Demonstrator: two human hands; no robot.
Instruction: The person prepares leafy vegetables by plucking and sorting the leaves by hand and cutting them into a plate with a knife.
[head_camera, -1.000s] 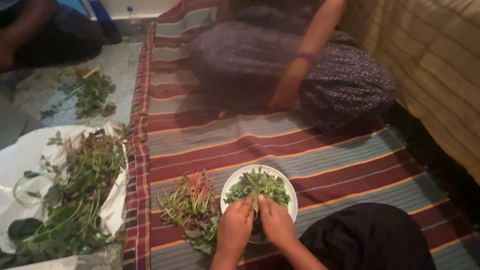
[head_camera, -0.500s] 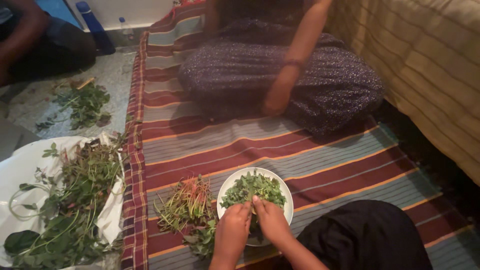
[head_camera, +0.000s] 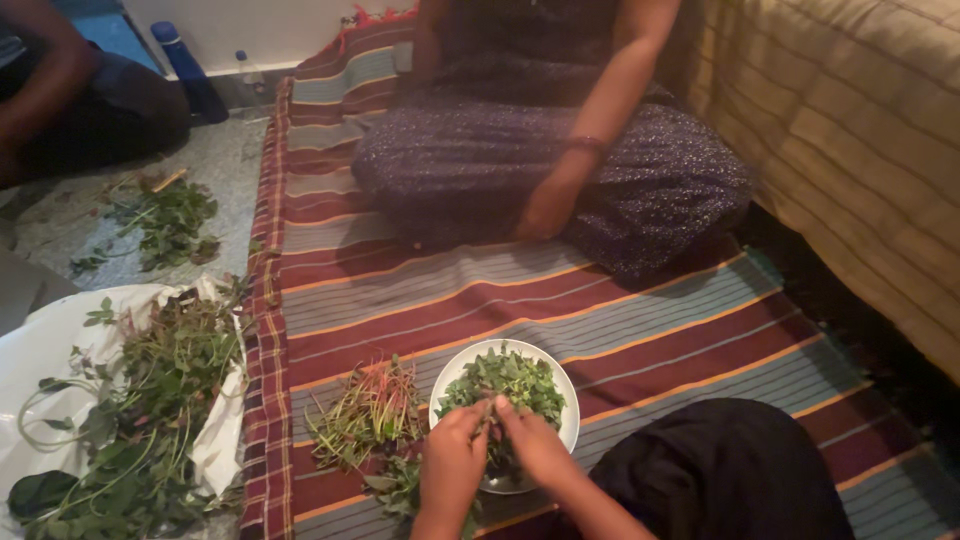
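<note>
Both hands over a round white bowl (head_camera: 566, 395) heaped with picked green leaves (head_camera: 512, 382), low on a striped maroon, grey and orange woven mat (head_camera: 640, 310). Left hand (head_camera: 452, 462) and right hand (head_camera: 534, 446) meeting fingertip to fingertip, fingers narrowed to a pinch on a thin green sprig (head_camera: 489, 413) held just above the leaf heap, probably so that plucked leaves drop straight into the bowl. Whether the sprig sits in one pinch or both: too small to tell. Just left of the left-hand fingers, on the mat, a loose bundle of bare reddish-green stems (head_camera: 368, 408), apparently kept apart from the leaves; a few dark leafy scraps (head_camera: 398, 485) beneath that hand. Further left, off the mat edge, a crumpled white plastic sheet (head_camera: 40, 350) bearing a tangled pile of unpicked leafy stalks (head_camera: 160, 395), well apart from the fingers. Beyond the fingertips, across the mat, another person seated cross-legged in a dark speckled skirt (head_camera: 480, 165), one hand (head_camera: 548, 205) resting at the knee. A small scatter of greens (head_camera: 165, 220) on the grey floor, a blue bottle (head_camera: 185, 68) by the wall. To the right, a tan quilted cushion edge (head_camera: 860, 130). Nothing between fingers and bowl; own dark-clad knee (head_camera: 730, 470) close beside the right wrist.
</note>
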